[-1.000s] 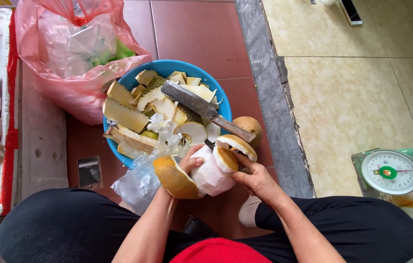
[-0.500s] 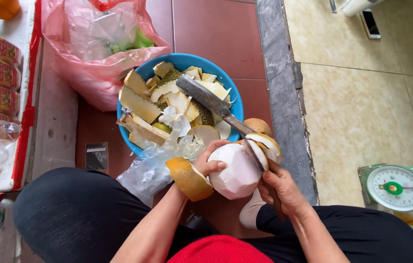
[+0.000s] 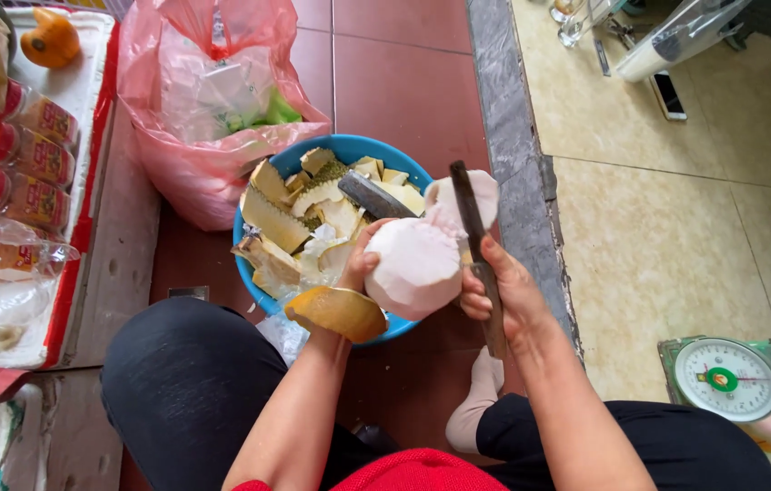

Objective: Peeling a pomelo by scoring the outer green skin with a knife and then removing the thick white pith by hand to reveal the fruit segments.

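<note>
We grip the peeled white fruit (image 3: 415, 265) with our left hand (image 3: 362, 264), fingers clamped on it, just over the near rim of the blue bowl (image 3: 335, 150) of rinds. Our right hand (image 3: 505, 293) is closed around a knife (image 3: 476, 245), its blade against the fruit. A pink bag (image 3: 208, 118) sits behind the bowl.
</note>
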